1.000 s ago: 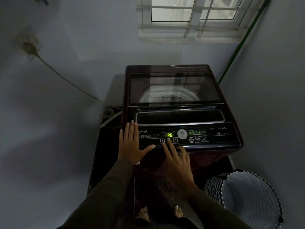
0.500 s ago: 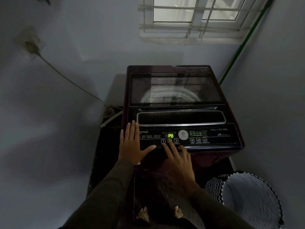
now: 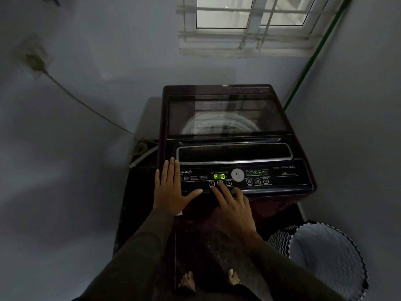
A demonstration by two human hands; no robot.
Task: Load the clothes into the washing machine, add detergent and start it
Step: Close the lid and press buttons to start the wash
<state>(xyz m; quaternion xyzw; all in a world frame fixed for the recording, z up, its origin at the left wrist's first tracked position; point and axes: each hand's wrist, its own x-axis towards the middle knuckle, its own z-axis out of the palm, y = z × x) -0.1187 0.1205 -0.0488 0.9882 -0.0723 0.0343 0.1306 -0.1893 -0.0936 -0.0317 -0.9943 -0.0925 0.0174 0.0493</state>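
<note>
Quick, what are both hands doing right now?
Left hand: open, flat on the washing machine.
Right hand: open, one finger on the middle button.

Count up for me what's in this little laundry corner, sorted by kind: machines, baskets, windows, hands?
Washing machine: 1
Laundry basket: 1
Window: 1
Hands: 2, the left hand flat on the machine's corner, the right hand with a finger on the middle button
Total: 5

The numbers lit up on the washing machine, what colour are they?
Green: the display reads P 10, clearest in the head view.
</note>
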